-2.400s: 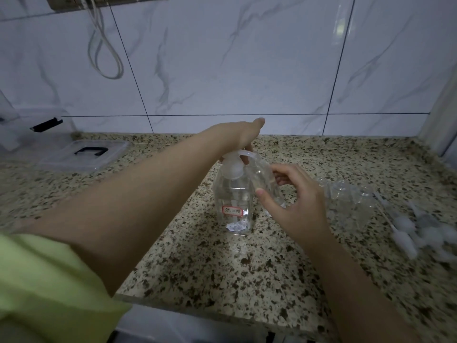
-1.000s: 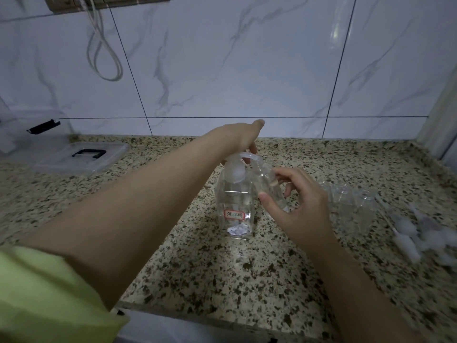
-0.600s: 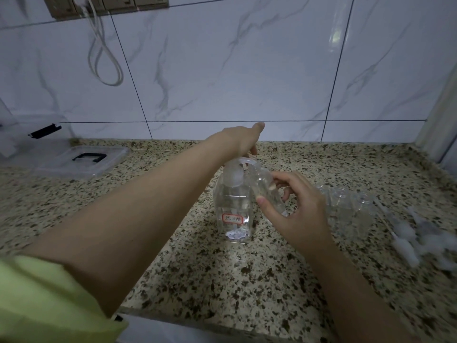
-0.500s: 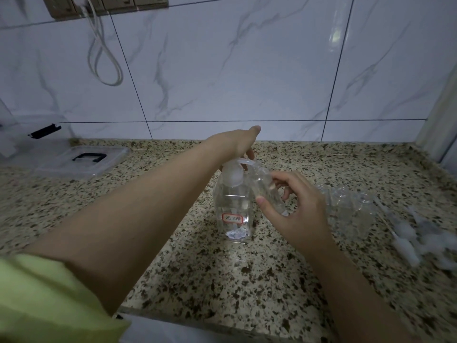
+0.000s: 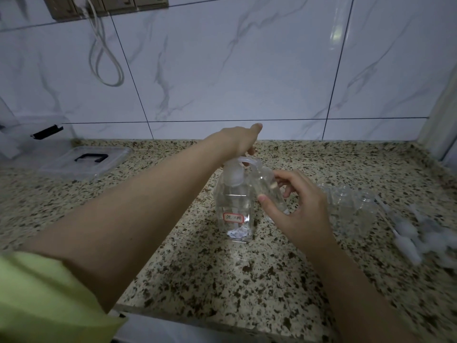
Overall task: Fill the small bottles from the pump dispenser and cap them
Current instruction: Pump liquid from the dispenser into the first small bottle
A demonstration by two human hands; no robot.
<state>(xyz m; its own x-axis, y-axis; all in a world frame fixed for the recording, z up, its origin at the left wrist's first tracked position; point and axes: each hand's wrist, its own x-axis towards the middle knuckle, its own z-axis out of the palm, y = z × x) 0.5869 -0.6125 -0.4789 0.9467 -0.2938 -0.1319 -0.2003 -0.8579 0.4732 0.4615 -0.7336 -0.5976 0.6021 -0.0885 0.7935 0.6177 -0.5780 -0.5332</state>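
The left hand rests on top of the pump, which stands mid-surface, fingers mostly straight. The right hand pinches a small bottle tilted under the spout, thumb and fingers curled round it. More bottles stand just right.

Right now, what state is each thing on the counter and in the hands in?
Pump dispenser: upright on the counter, partly full.
Left hand: resting on the pump head.
Small bottle: uncapped, tilted, mouth at the spout.
Right hand: gripping the small bottle.
Spare bottles: upright, uncapped; contents unclear.
Caps: lying loose on the counter.
Storage box lid: off, lying flat.
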